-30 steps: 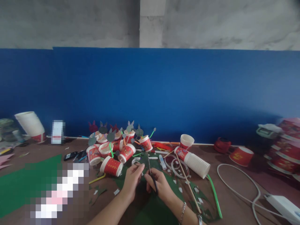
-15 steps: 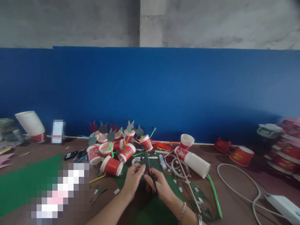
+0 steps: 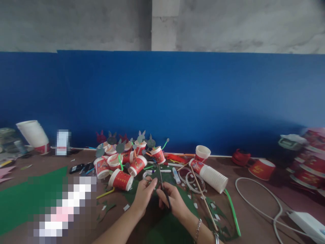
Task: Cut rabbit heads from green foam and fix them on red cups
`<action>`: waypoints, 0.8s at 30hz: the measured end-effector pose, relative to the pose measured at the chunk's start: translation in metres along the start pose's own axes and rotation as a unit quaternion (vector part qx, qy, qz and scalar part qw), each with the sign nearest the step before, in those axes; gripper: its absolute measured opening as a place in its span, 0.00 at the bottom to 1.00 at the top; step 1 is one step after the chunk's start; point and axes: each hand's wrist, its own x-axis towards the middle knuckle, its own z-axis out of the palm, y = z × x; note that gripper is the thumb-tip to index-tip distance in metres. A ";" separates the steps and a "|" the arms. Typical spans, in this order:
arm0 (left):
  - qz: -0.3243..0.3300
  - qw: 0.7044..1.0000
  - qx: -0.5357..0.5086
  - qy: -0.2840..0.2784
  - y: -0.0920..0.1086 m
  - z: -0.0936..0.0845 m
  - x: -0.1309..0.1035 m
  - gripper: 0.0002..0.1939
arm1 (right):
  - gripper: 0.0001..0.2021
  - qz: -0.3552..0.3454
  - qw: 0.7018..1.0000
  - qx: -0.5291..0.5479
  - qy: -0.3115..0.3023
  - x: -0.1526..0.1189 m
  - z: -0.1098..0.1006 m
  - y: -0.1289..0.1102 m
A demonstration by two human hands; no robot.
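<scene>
My right hand (image 3: 175,201) grips a pair of scissors (image 3: 160,177), fingers in the dark handles, blades pointing away from me. Close beside the blades, my left hand (image 3: 144,196) is closed in a pinch; what lies between its fingertips is too small and dark to make out. Both hands are over a dark green sheet (image 3: 162,234). Beyond them sit several red and white paper cups, among them a tipped cup (image 3: 121,179) and one lying on its side (image 3: 137,166). Rabbit-head cutouts such as a grey one (image 3: 141,136) stand up from the cups.
A stack of paper cups (image 3: 214,178) lies to the right, beside a wooden stick (image 3: 204,200) and rolls of clear tape (image 3: 195,183). A glue stick (image 3: 176,175) is near my hands. A white cable (image 3: 256,206) loops at far right. Green paper (image 3: 33,195) lies at left.
The scissors' blades have shifted slightly in my right hand, and its fingers have moved a little. My left hand stays nearly in place.
</scene>
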 end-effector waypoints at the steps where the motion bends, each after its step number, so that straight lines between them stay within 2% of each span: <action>1: -0.002 1.000 0.005 0.005 0.000 -0.001 0.000 0.23 | 0.22 0.001 1.000 0.000 -0.002 0.000 0.000 0.000; 10: -0.027 0.999 -0.001 0.035 0.004 0.003 -0.001 0.23 | 0.21 0.008 1.000 0.022 -0.006 0.003 -0.002 0.004; 14: -0.015 0.999 -0.013 0.041 0.005 0.005 -0.003 0.22 | 0.21 0.003 1.000 0.029 -0.011 0.004 -0.001 0.005; 18: 0.007 0.999 0.017 0.041 -0.001 0.002 0.000 0.23 | 0.22 0.010 1.000 0.025 -0.013 0.004 0.000 0.003; 24: 0.043 0.998 0.039 0.015 -0.005 -0.002 0.004 0.21 | 0.22 0.020 1.000 0.019 0.000 0.001 0.000 -0.001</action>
